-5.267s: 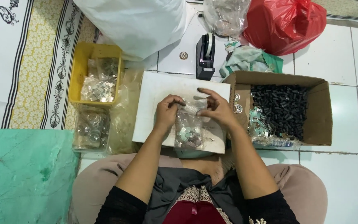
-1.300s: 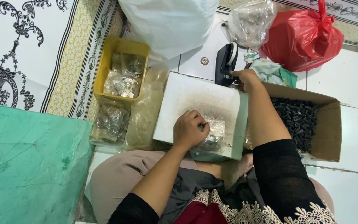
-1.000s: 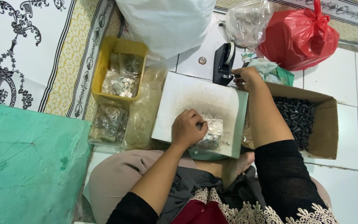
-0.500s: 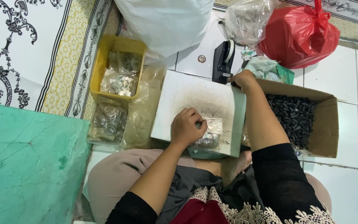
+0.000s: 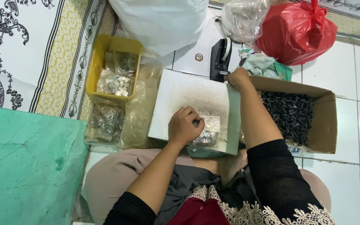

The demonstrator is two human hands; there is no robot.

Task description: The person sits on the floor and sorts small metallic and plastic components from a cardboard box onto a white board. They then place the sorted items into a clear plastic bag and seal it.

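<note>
So there's a small clear plastic packet (image 5: 207,132) stuffed with little shiny metal bits, lying on the near right part of a white board (image 5: 188,100) that sits across the person's lap. The left hand (image 5: 185,126) is curled down on the packet's left edge, fingers bunched together and pinching the plastic against the board. The right hand (image 5: 238,78) is reached way out to the far right corner of the board, right beside the black tape dispenser (image 5: 221,59); its fingers are bent and close together, but I honestly can't tell if they've got hold of anything.

Just right of the board there's an open cardboard box (image 5: 323,121) with a pile of small black parts (image 5: 290,114) in it. On the left a yellow tray (image 5: 101,62) holds more clear packets of metal pieces, with other filled bags (image 5: 107,121) lying on the floor just below it. Up top: a big white sack (image 5: 163,21), a clear bag (image 5: 246,16) and a red plastic bag (image 5: 296,29), plus a crumpled greenish bag (image 5: 267,66) next to the dispenser. A green surface (image 5: 26,166) fills the lower left, over a white tiled floor
</note>
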